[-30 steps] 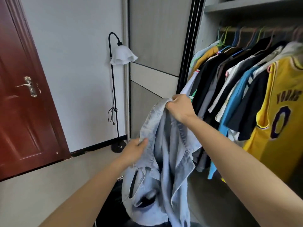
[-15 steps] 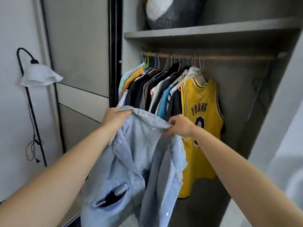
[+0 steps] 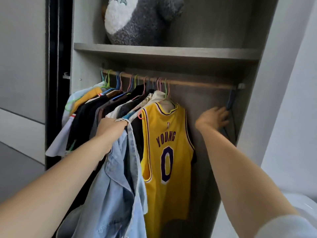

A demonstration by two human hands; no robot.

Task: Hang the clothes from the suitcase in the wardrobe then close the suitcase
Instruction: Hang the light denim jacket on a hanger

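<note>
The yellow jersey hangs as the rightmost garment on the rail, with "YOUNG" in purple letters across its chest and a large purple "0" below; a small emblem above the name is too small to read. Just left of the jersey, the left hand clenches the top edge of a pale denim shirt, which drapes down from the fist and overlaps the jersey's left edge lower down. Further left of the jersey and behind that hand, a packed row of dark, white and mustard clothes hangs on coloured hangers. Well to the right of the jersey, the right hand is spread with fingers straight, grasping nothing, its fingertips at a dark hanger that dangles from the rail's end near the wardrobe side wall; whether they touch it cannot be told. Above the jersey, a shelf carries a grey and white plush toy
</note>
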